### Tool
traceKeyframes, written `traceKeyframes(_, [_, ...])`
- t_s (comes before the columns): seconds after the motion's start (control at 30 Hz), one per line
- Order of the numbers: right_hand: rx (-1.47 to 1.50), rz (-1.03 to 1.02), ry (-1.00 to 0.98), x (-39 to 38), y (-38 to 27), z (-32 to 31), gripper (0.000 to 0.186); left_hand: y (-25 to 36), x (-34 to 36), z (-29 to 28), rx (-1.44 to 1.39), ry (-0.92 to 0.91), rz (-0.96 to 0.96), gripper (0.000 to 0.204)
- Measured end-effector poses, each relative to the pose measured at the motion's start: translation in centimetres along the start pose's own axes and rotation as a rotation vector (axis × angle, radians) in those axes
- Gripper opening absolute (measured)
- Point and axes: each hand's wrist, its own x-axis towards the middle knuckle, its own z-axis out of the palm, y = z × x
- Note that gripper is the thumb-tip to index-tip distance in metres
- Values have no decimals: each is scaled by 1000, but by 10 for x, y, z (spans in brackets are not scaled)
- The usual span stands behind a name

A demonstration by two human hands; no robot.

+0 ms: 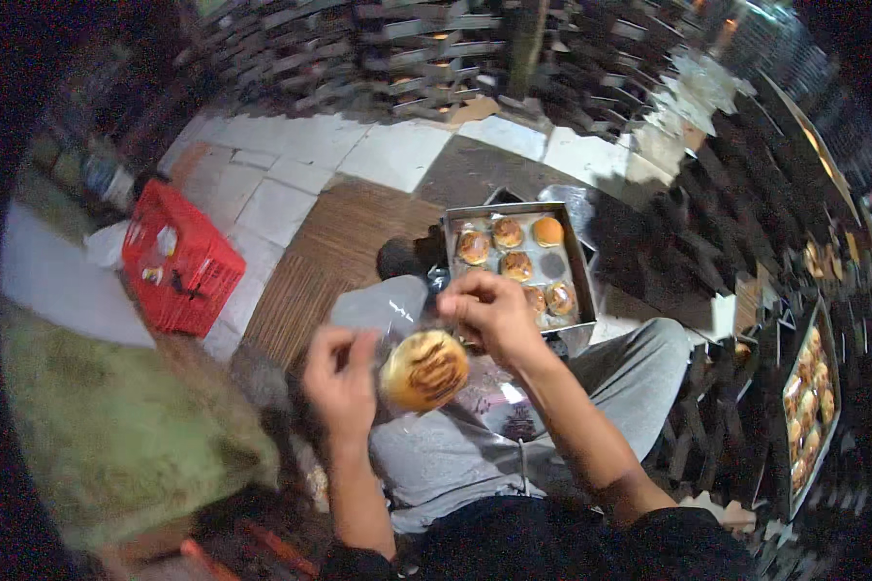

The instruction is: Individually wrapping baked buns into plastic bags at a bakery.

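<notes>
Between my hands hangs a round bun (pixel 426 372) with browned streaks on top, in what looks like a clear plastic bag. My right hand (pixel 494 315) pinches the bag's film above the bun, thumb against forefinger. At the bun's left side my left hand (pixel 342 382) is curled with its fingertips at the bag; motion blurs it slightly. On my lap lies a sheaf of clear printed plastic bags (pixel 502 402). Just beyond my right hand stands a metal tray (pixel 583 266) holding several buns (pixel 507 230), most with dark streaks and one plain orange-brown.
A red plastic basket (pixel 179 257) stands on the floor at the left, near green cloth or sacking (pixel 136 436). At the far right is another tray (pixel 812 416) full of buns. Brown mats (pixel 325 247) and pale tiles (pixel 388 155) cover the floor ahead.
</notes>
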Motion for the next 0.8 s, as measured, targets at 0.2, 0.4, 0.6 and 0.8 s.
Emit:
traceKeyframes(0.2, [222,294,-149,14,80,5,19,-2,-15,-33,318,-26,-120,19])
traceKeyframes(0.4, [659,707,-160,-36,155,22,24,-5,-93,-33,182,-48,-804,26])
traceKeyframes(0.6, [478,505,115,-16,137,-26,35,-14,-92,42,489,-378,-178,53])
traceKeyframes(0.8, [-36,429,268,32,213,-165,29,-16,-114,95,597,-773,-171,39])
